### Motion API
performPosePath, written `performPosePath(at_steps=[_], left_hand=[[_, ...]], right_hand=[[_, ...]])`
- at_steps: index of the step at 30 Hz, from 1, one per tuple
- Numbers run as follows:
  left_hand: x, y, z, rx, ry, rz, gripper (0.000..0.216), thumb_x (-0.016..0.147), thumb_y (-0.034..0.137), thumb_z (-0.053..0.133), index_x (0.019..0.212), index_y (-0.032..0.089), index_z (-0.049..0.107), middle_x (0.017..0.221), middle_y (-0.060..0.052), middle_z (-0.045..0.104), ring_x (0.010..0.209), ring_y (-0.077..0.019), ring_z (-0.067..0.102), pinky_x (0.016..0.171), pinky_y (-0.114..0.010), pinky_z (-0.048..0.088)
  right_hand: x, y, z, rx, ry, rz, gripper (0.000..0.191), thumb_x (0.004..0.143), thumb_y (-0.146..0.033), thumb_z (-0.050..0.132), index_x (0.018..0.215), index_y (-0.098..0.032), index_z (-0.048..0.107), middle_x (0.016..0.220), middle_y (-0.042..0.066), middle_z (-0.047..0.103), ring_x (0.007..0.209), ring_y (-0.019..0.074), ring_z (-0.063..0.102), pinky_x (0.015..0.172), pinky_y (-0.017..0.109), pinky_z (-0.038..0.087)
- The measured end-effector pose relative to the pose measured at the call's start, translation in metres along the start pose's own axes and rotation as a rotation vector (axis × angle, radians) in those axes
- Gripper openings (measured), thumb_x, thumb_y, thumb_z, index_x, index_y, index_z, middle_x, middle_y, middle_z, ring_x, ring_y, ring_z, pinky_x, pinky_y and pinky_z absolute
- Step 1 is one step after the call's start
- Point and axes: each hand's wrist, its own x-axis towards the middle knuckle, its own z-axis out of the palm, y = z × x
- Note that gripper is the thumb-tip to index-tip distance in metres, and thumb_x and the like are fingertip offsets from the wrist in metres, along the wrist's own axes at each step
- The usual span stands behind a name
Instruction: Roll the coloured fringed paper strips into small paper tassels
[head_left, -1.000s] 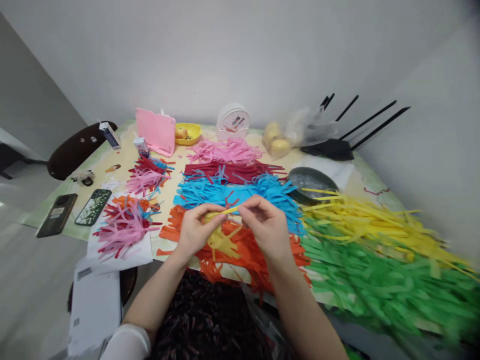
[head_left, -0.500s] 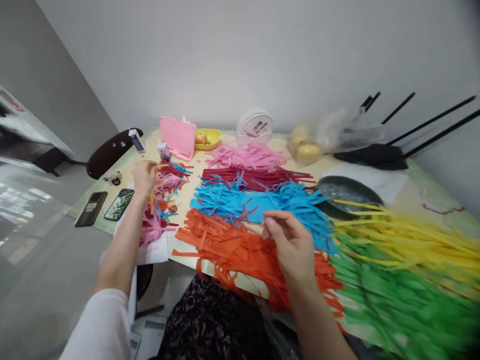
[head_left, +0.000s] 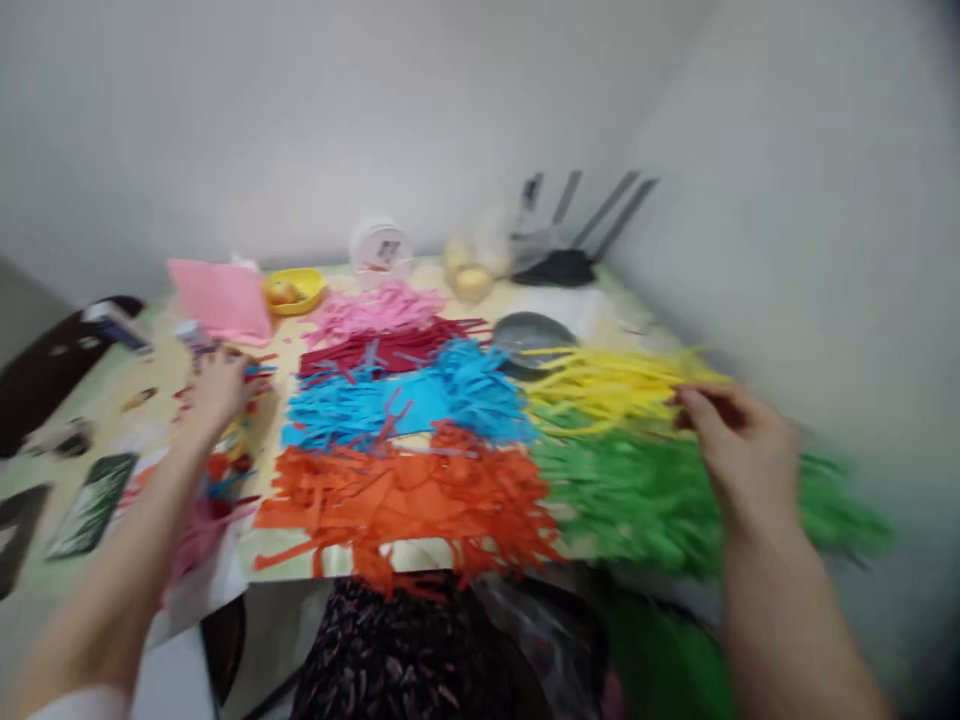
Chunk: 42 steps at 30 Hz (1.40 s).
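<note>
My left hand (head_left: 219, 385) is lowered over a mixed heap of short colored strips (head_left: 214, 510) on the left of the table; motion blur hides what its fingers hold. Far to the right, my right hand (head_left: 754, 450) is closed in a pinch at the bundle of yellow strips (head_left: 600, 385), seemingly on a yellow strip. Green strips (head_left: 637, 495) lie beneath and in front of that bundle. Between my hands, orange strips (head_left: 405, 495), blue strips (head_left: 337, 405), dark red strips (head_left: 375, 350) and pink strips (head_left: 379, 308) lie in rows.
Behind the strips stand a pink case (head_left: 221, 302), a yellow bowl (head_left: 295, 292) with fruit, a round white container (head_left: 381, 252) and a bag of yellow fruit (head_left: 472, 280). A dark round dish (head_left: 529, 345) sits mid-right. A patterned phone (head_left: 94, 505) lies near the left edge.
The view has turned right. My right hand has moved from above the orange strips to the yellow bundle. My left hand, which held a yellow strip, has come down onto the mixed heap.
</note>
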Motion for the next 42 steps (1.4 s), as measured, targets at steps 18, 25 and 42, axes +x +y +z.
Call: performPosePath(at_steps=[18,25,42], left_hand=[[-0.005,0.465,0.075,-0.383,-0.411,0.968,0.028,0.092,0.020,0.048,0.093,0.013,0.075,0.095,-0.014,0.072,0.095,-0.0239,0.066,0.088,-0.034,0.049],[0.002,0.470,0.093,-0.334,-0.440,0.921,0.029,0.090,0.020,0.048,0.095,0.015,0.076,0.096,-0.013,0.074,0.094,-0.0233,0.068,0.086,-0.032,0.050],[0.012,0.494,0.100,-0.367,-0.403,0.784,0.026,0.093,0.025,0.050,0.106,0.015,0.072,0.110,-0.012,0.071,0.107,-0.0241,0.061,0.096,-0.034,0.045]], right_hand=[[0.079,0.117,-0.016,-0.828,-0.503,-0.136,0.029,0.096,-0.034,0.059,0.119,-0.017,0.062,0.125,0.010,0.062,0.109,0.0217,0.062,0.093,0.044,0.053],[0.088,0.117,-0.015,-0.827,-0.532,-0.225,0.027,0.096,-0.033,0.059,0.118,-0.017,0.063,0.126,0.010,0.061,0.111,0.0222,0.061,0.094,0.044,0.052],[0.123,0.118,-0.019,-0.658,-0.554,-0.139,0.031,0.095,-0.035,0.060,0.120,-0.016,0.061,0.118,0.008,0.064,0.100,0.0198,0.065,0.085,0.041,0.056]])
